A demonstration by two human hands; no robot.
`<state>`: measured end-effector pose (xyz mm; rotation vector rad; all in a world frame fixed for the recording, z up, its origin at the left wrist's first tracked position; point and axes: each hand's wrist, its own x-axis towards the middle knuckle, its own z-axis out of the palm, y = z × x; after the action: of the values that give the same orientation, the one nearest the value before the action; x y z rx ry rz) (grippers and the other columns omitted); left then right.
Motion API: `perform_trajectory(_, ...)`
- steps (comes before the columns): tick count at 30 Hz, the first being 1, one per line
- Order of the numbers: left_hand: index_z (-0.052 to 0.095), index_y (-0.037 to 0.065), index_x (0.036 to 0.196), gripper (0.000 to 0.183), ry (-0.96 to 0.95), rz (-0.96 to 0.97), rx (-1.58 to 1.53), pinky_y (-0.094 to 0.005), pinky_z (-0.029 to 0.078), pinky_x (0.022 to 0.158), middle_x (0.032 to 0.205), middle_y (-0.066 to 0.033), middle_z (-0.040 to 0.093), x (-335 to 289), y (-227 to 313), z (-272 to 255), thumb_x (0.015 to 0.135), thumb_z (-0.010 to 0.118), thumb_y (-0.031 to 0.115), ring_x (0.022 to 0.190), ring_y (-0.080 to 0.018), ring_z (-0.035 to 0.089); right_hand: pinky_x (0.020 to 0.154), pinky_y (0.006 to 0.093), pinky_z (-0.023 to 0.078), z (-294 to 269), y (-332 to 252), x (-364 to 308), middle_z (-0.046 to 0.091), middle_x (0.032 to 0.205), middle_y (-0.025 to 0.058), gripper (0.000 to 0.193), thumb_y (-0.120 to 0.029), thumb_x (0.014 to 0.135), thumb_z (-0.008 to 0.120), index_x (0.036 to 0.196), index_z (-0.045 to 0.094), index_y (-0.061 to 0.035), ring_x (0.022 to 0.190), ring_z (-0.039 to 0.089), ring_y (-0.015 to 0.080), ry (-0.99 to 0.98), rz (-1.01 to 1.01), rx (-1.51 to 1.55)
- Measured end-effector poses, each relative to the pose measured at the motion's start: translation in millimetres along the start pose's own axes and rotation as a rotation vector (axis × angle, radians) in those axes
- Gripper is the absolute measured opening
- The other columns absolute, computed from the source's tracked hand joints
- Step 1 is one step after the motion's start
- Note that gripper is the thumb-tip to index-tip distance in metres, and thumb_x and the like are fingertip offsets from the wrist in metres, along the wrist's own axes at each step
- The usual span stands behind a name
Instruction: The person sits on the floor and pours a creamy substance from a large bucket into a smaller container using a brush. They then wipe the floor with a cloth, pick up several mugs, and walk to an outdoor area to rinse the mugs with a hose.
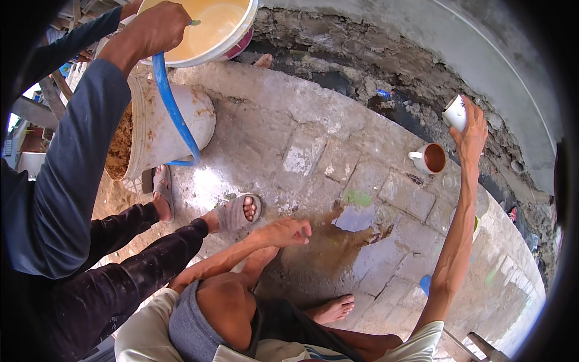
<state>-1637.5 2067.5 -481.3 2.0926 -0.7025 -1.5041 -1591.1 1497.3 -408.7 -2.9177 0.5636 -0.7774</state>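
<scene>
My right hand (pixel 471 130) reaches out over the ditch's edge and grips a white mug (pixel 456 113), tipped on its side with dark specks at its rim. Just below it, on the paved ledge, stands another white mug (pixel 433 158) with a reddish-brown inside and its handle to the left. My left hand (pixel 284 231) hovers low in front of my knee, fingers curled, with nothing visible in them. Partly hidden behind my right forearm are a greenish rounded thing (pixel 475 224) and a blue thing (pixel 425 283).
At the left, a co-worker's hand (pixel 158 27) holds a blue hose (pixel 170 102) at a large bucket (pixel 244 30). A tipped, stained white bucket (pixel 175 123) lies near their sandalled feet. A puddle (pixel 356 218) wets the paving. A muddy ditch (pixel 362 96) runs along the grey wall (pixel 482 36).
</scene>
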Motion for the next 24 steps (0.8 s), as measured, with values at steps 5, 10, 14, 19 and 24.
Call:
perform_trajectory(5, 0.072, 0.004, 0.094, 0.012, 0.046, 0.056, -0.027, -0.0363, 0.058, 0.073, 0.091, -0.0118, 0.074, 2.6, 11.8, -6.7, 0.096, 0.064, 0.013, 0.086, -0.0257, 0.074, 0.110, 0.0547, 0.043, -2.3, -0.8, -2.9, 0.055, 0.143, 0.0039, 0.100, 0.003, 0.064, 0.085, 0.152, 0.051, -0.0304, 0.133, 0.054, 0.0310, 0.004, 0.003, -0.016)
perform_trajectory(10, 0.073, 0.004, 0.093, 0.012, 0.227, 0.207, -0.042, -0.0353, 0.058, 0.072, 0.090, -0.0115, 0.074, -4.6, 36.9, -18.2, 0.096, 0.063, 0.010, 0.084, -0.0248, 0.074, 0.111, 0.0548, 0.042, -5.0, -3.7, -6.0, 0.054, 0.145, 0.0041, 0.103, 0.006, 0.063, 0.085, 0.153, 0.050, -0.0302, 0.134, 0.053, 0.0311, 0.001, 0.055, 0.021)
perform_trajectory(14, 0.070, 0.004, 0.100, 0.015, 0.211, 0.264, -0.132, -0.0357, 0.058, 0.070, 0.088, -0.0107, 0.074, -6.6, 63.6, -38.6, 0.098, 0.063, 0.017, 0.081, -0.0236, 0.073, 0.108, 0.0545, 0.045, -6.9, 6.6, -5.7, 0.056, 0.143, 0.0062, 0.101, 0.005, 0.063, 0.084, 0.152, 0.051, -0.0289, 0.132, 0.056, 0.0325, 0.064, 0.032, 0.148)
perform_trajectory(19, 0.067, 0.003, 0.109, 0.031, -0.132, 0.057, -0.150, -0.0368, 0.056, 0.065, 0.079, -0.0080, 0.074, -6.6, 44.0, -27.2, 0.100, 0.065, 0.033, 0.070, -0.0205, 0.071, 0.106, 0.0535, 0.046, -10.1, 8.5, -3.1, 0.057, 0.141, 0.0080, 0.093, 0.002, 0.067, 0.082, 0.151, 0.053, -0.0248, 0.131, 0.057, 0.0325, 0.057, 0.056, 0.133)
perform_trajectory(24, 0.071, 0.003, 0.095, 0.031, -0.406, -0.182, 0.149, -0.0354, 0.057, 0.056, 0.070, -0.0053, 0.074, -4.5, -13.4, 17.9, 0.098, 0.066, 0.033, 0.062, -0.0177, 0.071, 0.102, 0.0508, 0.052, -11.6, 0.0, -3.3, 0.061, 0.134, 0.0107, 0.083, -0.001, 0.071, 0.077, 0.148, 0.056, -0.0209, 0.122, 0.063, 0.0350, 0.098, 0.027, 0.260)
